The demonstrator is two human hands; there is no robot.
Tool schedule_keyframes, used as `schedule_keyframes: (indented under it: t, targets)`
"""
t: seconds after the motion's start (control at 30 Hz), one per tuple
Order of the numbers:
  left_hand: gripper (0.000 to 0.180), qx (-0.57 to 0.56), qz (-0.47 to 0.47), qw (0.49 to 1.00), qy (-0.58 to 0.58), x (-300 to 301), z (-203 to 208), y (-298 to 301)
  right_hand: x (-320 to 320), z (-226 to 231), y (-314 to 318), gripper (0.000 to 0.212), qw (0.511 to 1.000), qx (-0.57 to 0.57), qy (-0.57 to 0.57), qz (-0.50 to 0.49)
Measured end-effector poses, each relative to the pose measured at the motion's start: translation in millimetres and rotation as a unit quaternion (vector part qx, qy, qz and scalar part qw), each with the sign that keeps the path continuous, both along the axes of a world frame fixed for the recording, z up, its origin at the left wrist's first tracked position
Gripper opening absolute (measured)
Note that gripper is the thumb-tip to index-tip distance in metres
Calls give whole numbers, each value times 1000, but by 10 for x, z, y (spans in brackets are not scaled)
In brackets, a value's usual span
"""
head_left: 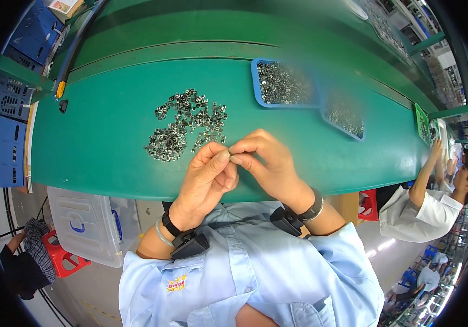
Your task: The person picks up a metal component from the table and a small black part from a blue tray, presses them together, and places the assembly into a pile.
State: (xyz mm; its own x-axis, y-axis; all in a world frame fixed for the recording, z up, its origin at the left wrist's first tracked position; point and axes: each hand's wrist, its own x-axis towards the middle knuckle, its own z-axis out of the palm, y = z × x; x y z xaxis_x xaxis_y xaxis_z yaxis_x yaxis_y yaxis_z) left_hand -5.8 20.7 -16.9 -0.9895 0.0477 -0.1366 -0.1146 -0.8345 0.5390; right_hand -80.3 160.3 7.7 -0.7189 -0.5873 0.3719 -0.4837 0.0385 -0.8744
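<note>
Over the near edge of the green table, my left hand (pixel 207 177) and my right hand (pixel 271 166) meet fingertip to fingertip. Each is closed in a pinch of thumb and forefinger. What they hold between them is tiny and mostly covered by the fingers, so I cannot make it out. Just beyond my left hand lies a loose pile of small shiny metal parts (pixel 169 140), spread in clumps on the table. Black straps with dark boxes sit on both my wrists.
Two blue trays, one at the back (pixel 257 90) and another to its right (pixel 347 132), hold many small metal parts; the right one is blurred. A green tray (pixel 421 124) stands far right, near a seated person (pixel 424 210). A lidded clear bin (pixel 84 220) stands lower left.
</note>
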Motion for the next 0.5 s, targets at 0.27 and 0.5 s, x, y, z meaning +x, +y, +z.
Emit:
schedule_keyframes:
  t: [0.27, 0.5]
  targets:
    - [15, -76, -12, 996, -41, 13, 213, -59, -67, 34, 28, 16, 996, 27, 81, 4]
    - [16, -24, -24, 999, -3, 36, 152, -77, -54, 22, 10, 16, 999, -35, 23, 17]
